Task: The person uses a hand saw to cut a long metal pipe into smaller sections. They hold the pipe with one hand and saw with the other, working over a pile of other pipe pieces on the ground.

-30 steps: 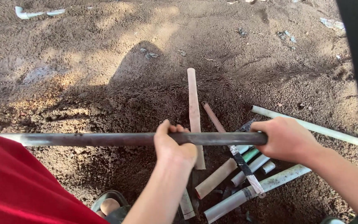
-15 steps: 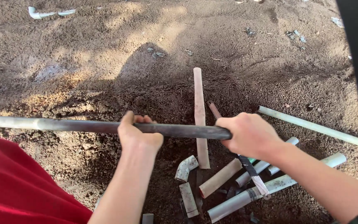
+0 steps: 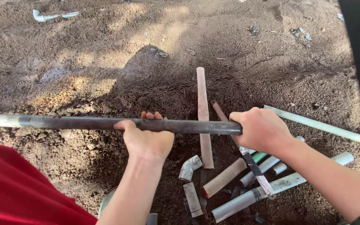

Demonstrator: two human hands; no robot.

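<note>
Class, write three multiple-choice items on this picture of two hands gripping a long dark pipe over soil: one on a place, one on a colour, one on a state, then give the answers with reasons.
1. Where does the pile of short pipe pieces lie?
A. On the soil below the right hand
B. On a table
C. In a bucket

2. What colour is the cloth at the lower left?
A. Blue
B. Red
C. Yellow

3. How is the long dark pipe held?
A. Upright by one hand
B. Lying loose on the soil
C. Level, gripped by both hands

Answers: 1 A, the pieces rest on the soil beneath the right hand. 2 B, the cloth is plainly red. 3 C, the left hand and the right hand are both closed around the level pipe.
</note>
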